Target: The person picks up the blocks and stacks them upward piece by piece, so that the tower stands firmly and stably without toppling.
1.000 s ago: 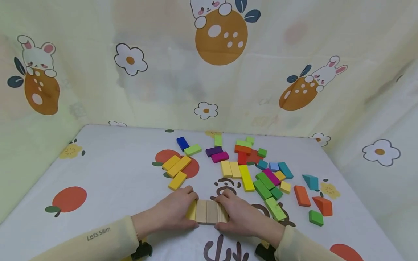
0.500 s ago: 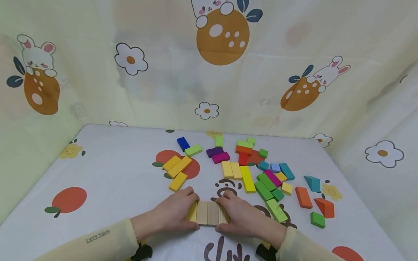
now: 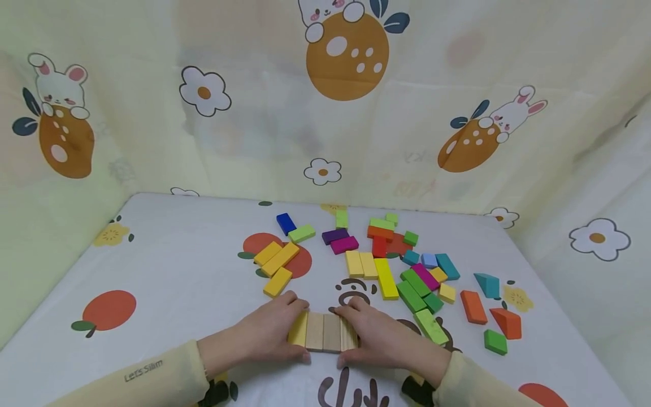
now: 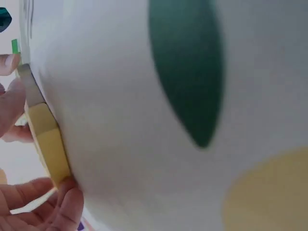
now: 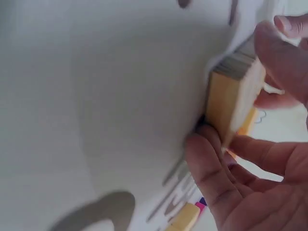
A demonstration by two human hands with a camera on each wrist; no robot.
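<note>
Low in the frame's center, the left hand (image 3: pixel 267 332) and right hand (image 3: pixel 373 336) still clasp a row of 4 wooden blocks (image 3: pixel 323 332) from both ends, apparently unmoved on the tablecloth (image 3: pixel 168 265).

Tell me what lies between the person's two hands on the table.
A row of four blocks, one yellow and three plain wood, stands side by side between the left hand and right hand, best seen in the head view.

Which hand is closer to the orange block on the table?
Right. The right hand grips the row of wooden blocks, on the same side as the orange block; the left hand is farther, beyond the row.
</note>
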